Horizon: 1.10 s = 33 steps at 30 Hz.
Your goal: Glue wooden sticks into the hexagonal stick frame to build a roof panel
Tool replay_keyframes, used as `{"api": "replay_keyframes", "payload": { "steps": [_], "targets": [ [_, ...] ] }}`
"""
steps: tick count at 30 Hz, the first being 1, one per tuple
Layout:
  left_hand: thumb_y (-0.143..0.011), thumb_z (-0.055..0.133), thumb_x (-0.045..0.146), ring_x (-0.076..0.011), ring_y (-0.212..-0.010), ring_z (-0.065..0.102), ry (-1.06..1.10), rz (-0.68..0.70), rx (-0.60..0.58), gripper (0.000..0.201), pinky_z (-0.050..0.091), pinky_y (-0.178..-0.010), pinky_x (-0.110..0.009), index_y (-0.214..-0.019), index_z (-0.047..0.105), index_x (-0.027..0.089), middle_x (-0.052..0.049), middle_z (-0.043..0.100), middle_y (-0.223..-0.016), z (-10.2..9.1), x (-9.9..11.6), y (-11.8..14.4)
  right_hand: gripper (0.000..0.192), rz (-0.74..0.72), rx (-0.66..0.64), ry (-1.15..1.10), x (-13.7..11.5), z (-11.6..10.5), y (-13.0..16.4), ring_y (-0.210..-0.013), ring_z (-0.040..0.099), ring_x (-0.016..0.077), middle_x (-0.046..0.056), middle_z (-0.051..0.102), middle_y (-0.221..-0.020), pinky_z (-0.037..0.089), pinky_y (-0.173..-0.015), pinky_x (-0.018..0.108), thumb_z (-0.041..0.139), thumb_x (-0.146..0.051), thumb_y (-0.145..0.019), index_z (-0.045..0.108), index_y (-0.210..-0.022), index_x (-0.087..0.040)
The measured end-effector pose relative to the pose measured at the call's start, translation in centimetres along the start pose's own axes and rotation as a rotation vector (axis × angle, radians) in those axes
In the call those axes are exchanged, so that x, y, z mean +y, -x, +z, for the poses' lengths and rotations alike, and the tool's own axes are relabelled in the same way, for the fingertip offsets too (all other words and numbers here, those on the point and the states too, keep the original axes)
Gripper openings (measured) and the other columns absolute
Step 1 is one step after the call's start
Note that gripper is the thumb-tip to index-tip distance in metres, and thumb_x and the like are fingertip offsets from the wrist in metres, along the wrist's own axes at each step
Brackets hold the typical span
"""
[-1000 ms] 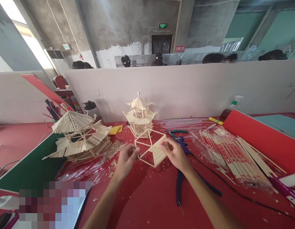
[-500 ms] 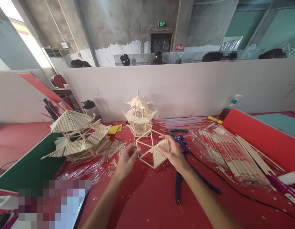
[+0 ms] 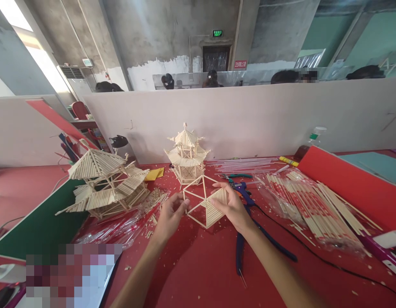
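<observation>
With both hands, left [image 3: 168, 217] and right [image 3: 234, 208], pinching opposite edges of the half-clad hexagonal stick roof frame [image 3: 205, 201] just above the red table [image 3: 198, 265], too tight a squeeze could snap its thin glued joints

Pale wooden stick frame [image 3: 205, 201] on a red table [image 3: 198, 265]; wrappers [image 3: 300, 201] perhaps red-printed.

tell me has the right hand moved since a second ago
Yes. The right hand has shifted left, off the blue glue gun, further onto the stick frame, judged against the small pagoda.
</observation>
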State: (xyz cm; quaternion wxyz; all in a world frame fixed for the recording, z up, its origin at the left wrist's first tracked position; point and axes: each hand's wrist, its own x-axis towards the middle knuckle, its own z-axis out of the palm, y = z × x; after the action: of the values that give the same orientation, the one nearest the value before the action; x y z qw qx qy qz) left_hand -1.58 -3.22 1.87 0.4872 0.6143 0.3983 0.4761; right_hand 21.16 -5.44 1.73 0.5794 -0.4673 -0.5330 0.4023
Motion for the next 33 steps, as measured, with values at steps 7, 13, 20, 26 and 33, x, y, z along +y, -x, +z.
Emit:
{"api": "replay_keyframes", "payload": {
  "steps": [7, 13, 20, 26, 33],
  "targets": [
    [-0.089, 0.070, 0.052, -0.0174, -0.068, 0.062, -0.009, -0.013, 0.034, 0.034, 0.049, -0.066, -0.028, -0.090, 0.065, 0.019, -0.002, 0.067, -0.073, -0.3, -0.5, -0.2, 0.058, 0.004, -0.131, -0.117, -0.4, -0.3, 0.2, -0.098, 0.065, 0.0226, 0.003, 0.067, -0.119, 0.050, -0.081, 0.032, 0.062, -0.010, -0.070, 0.059, -0.124, -0.030],
    [-0.088, 0.071, 0.051, -0.0177, -0.069, 0.063, -0.008, -0.009, 0.032, 0.033, 0.049, -0.067, -0.028, -0.090, 0.066, 0.019, -0.003, 0.068, -0.074, -0.2, -0.3, 0.0, 0.049, -0.106, -0.024, 0.119, -0.2, 0.1, 0.1, -0.115, 0.061, 0.0265, 0.003, 0.067, -0.118, 0.046, -0.101, 0.040, 0.068, -0.016, -0.076, 0.061, -0.123, -0.029],
    [-0.085, 0.074, 0.054, -0.0156, -0.068, 0.062, 0.047, -0.051, 0.078, 0.037, 0.048, -0.066, -0.025, -0.090, 0.066, 0.018, -0.003, 0.070, -0.075, -0.5, -0.5, -0.2, 0.044, -0.051, -0.100, 0.011, -0.3, -0.1, 0.1, -0.101, 0.064, 0.0243, 0.002, 0.068, -0.111, 0.051, -0.090, 0.036, 0.069, -0.018, -0.074, 0.066, -0.117, -0.030],
    [-0.082, 0.075, 0.058, -0.0140, -0.063, 0.062, 0.120, -0.116, 0.082, 0.042, 0.048, -0.062, -0.025, -0.092, 0.066, 0.018, -0.002, 0.068, -0.074, -0.8, -0.7, -0.5, 0.027, -0.100, -0.090, 0.141, 0.1, -0.9, -0.4, -0.110, 0.062, 0.0274, 0.005, 0.064, -0.114, 0.051, -0.095, 0.039, 0.074, -0.031, -0.082, 0.071, -0.108, -0.030],
    [-0.082, 0.075, 0.059, -0.0132, -0.062, 0.059, 0.102, -0.120, 0.024, 0.043, 0.046, -0.062, -0.024, -0.086, 0.064, 0.018, -0.002, 0.068, -0.072, -0.8, -0.9, -0.6, 0.008, -0.230, -0.006, 0.433, 0.2, -0.8, -0.2, -0.136, 0.048, 0.0326, 0.009, 0.049, -0.134, 0.038, -0.116, 0.046, 0.077, -0.035, -0.085, 0.076, -0.089, -0.028]
  ]
}}
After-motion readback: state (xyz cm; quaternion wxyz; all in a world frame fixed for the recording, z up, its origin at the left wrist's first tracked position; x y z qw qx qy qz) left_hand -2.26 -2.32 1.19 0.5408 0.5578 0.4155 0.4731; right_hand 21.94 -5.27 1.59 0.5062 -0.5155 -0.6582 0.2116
